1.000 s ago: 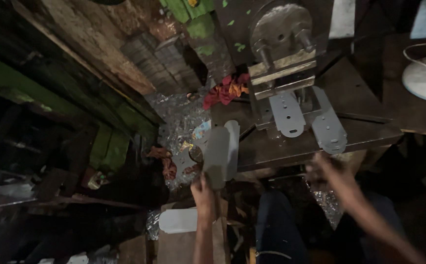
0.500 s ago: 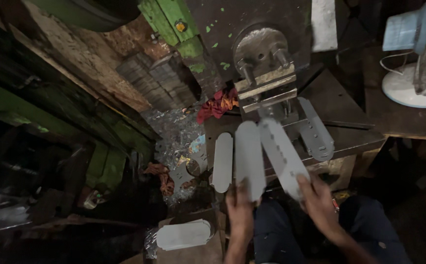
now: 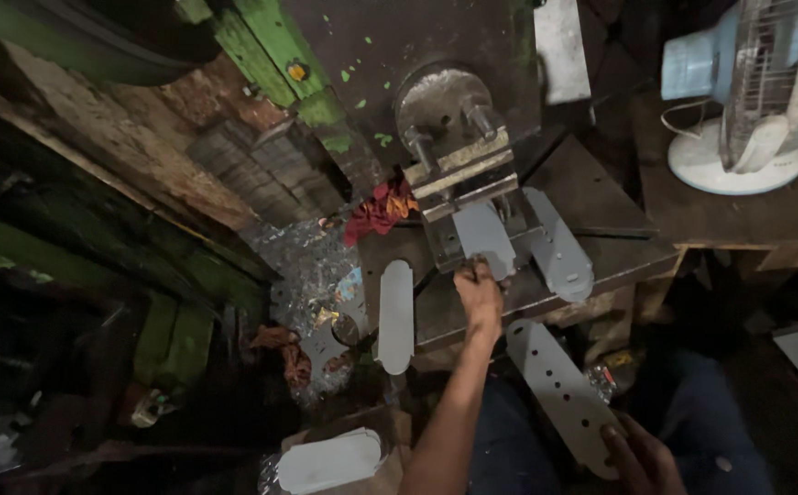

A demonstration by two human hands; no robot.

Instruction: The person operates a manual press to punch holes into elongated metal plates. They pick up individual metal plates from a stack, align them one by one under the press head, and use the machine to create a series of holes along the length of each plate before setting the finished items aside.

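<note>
feeding a grey blank (image 3: 483, 240) under the press die (image 3: 459, 170), our left hand (image 3: 480, 291) now grips it; our right hand (image 3: 642, 456) has dropped below the die, its grip closed on a punched strip (image 3: 555, 385).

the punched plate (image 3: 559, 394) in the right hand (image 3: 642, 454) is dull grey sheet metal, smooth. the plate (image 3: 483, 236) under the left hand (image 3: 480, 291) looks the same. the press (image 3: 454, 137) is dark, rough steel with chipped green paint. the rag (image 3: 381, 209) is red cloth.
</note>
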